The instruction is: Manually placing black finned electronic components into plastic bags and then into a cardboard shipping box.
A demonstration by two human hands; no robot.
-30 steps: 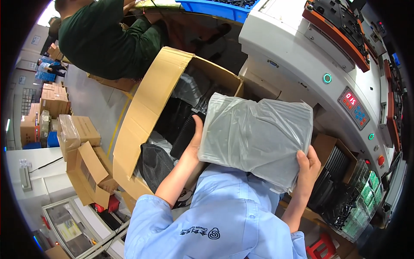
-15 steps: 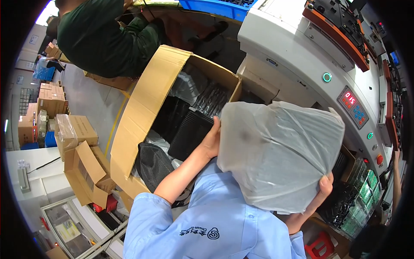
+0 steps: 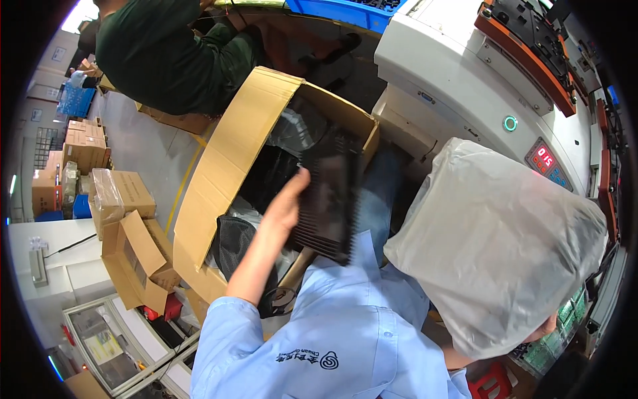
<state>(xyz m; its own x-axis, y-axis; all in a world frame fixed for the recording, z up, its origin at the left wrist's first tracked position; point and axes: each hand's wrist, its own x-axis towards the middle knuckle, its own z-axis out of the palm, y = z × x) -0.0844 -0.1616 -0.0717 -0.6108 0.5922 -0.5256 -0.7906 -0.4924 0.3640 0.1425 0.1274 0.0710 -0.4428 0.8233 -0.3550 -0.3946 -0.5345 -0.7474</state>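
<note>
My left hand (image 3: pixel 284 207) grips the left edge of a black ribbed plastic tray (image 3: pixel 327 203), tilted over the open cardboard box (image 3: pixel 222 159) and slightly blurred. Out to the right, my right hand (image 3: pixel 546 328) holds a large squarish bundle in a translucent grey-white plastic bag (image 3: pixel 498 253) at its lower corner. That bag hides most of the hand. Inside the box lie clear plastic wrap (image 3: pixel 292 130), dark items and a black mesh piece (image 3: pixel 232 241).
A white machine (image 3: pixel 458 86) with lit buttons stands at the right. Beyond the box a person in dark green (image 3: pixel 159 60) sits bent over. Cartons (image 3: pixel 119 193) and an open box (image 3: pixel 136 263) are at the left. A red stool (image 3: pixel 490 382) is low right.
The bagged bundle has moved right and down with my right hand. My left hand has let go of the bundle and taken hold of the black tray, now raised.
</note>
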